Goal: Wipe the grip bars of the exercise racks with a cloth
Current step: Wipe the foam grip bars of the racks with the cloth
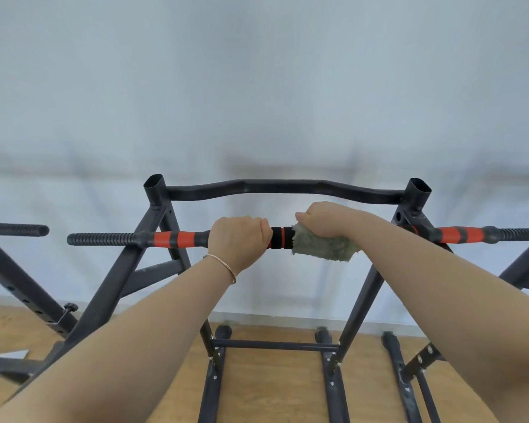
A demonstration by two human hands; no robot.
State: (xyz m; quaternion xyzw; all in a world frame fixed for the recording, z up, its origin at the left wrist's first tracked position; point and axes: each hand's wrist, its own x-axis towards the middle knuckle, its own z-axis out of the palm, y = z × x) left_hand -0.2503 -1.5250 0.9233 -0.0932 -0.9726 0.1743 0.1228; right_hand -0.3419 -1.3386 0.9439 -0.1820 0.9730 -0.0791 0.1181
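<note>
Wall [257,87]: plain, pale blue-white, fills the upper view; soft grey shadows band its middle. Skirting [257,317]: pale strip along the wall foot. Floor [272,386]: light, warm-toned wood. Pale flat sheet [9,354] lies on the floor far left, partly hidden; kind unclear.

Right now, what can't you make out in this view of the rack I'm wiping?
All in the head view:
- Grip bar under the green cloth: covered by cloth and right hand.
- Bar section inside the left hand: hidden by its grip.
- Right ribbed end: cut off by the right edge.
- Neighbouring rack on the left: mostly beyond the left edge.
- Rack's lower legs: run off the bottom edge.
</note>
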